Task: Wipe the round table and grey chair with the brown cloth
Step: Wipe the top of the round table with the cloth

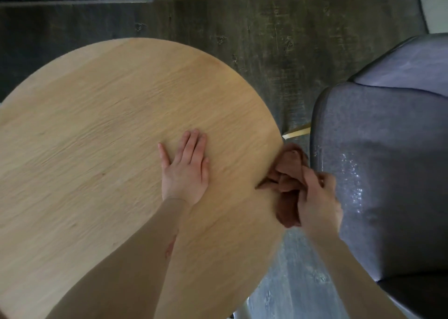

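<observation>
**Head view: one cloth, one table, one chair, two hands**

Head cam looks down on 1 round table [97,136], light wood, grain running roughly left-right w/ a slight tilt. 1 grey chair [388,161] just right of it, a narrow strip of dark floor [266,39] between them. 1 brown cloth [288,183], 2 hands.

Left hand [185,170] lies flat, palm down on the tabletop near its right edge; fingers straight and close together, thumb spread out to the left, holding nothing. Fingers aim away from the person.

Right hand [317,197] is closed around the cloth, bunched up in its grip, at the table's right rim, in the gap before the chair. Cloth's long axis runs near-far along the rim: one end pokes up past the fingers, other end hangs below the palm. Its left folds touch the table edge. Cloth vs chair: close, can't tell if touching. Frame slightly blurred around the hands.
</observation>
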